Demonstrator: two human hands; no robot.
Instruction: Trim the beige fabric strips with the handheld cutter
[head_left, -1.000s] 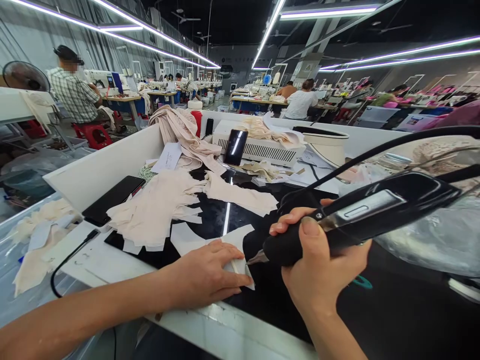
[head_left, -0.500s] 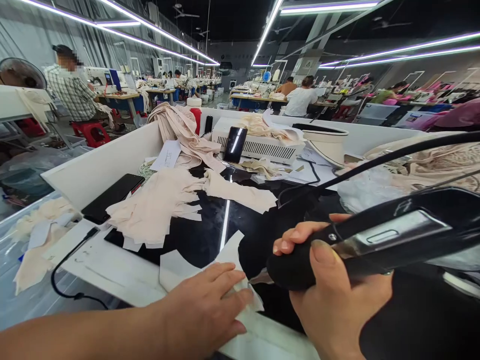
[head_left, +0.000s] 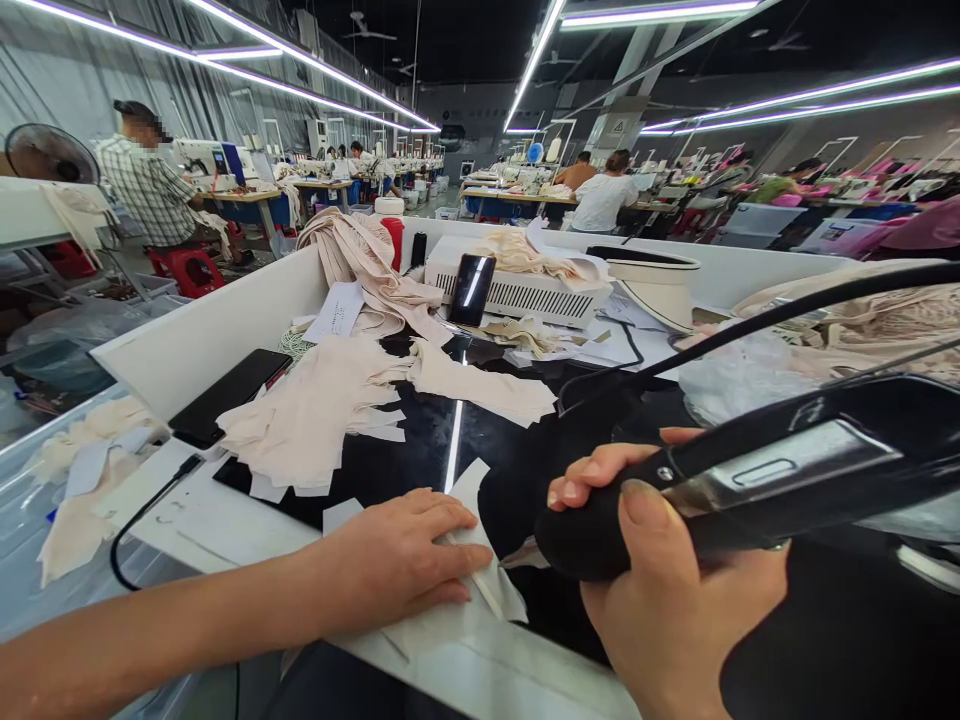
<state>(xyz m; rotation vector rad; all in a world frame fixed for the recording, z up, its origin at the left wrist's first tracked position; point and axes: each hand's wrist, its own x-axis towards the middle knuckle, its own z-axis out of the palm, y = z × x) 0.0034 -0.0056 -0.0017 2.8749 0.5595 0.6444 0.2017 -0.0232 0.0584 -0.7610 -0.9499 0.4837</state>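
Observation:
My right hand (head_left: 667, 590) is closed round a black corded cutting tool (head_left: 750, 480), whose metal tip (head_left: 525, 553) touches a white fabric piece (head_left: 480, 590) on the glossy black worktop (head_left: 420, 440). My left hand (head_left: 397, 560) lies flat with fingers stretched out, pressing that white piece down near the table's front edge. A heap of cut beige fabric strips (head_left: 315, 410) lies just beyond my left hand.
A black phone (head_left: 225, 395) rests at the left by a white side wall (head_left: 217, 330). Further back stand a white box unit (head_left: 525, 290), a second phone (head_left: 471, 290), a white bowl (head_left: 652, 280) and beige fabric piles. Seated people work at distant sewing tables.
My left hand drew the white piece nearer the front edge and shifted slightly on it. The tool and my right hand came closer to me and lower in view.

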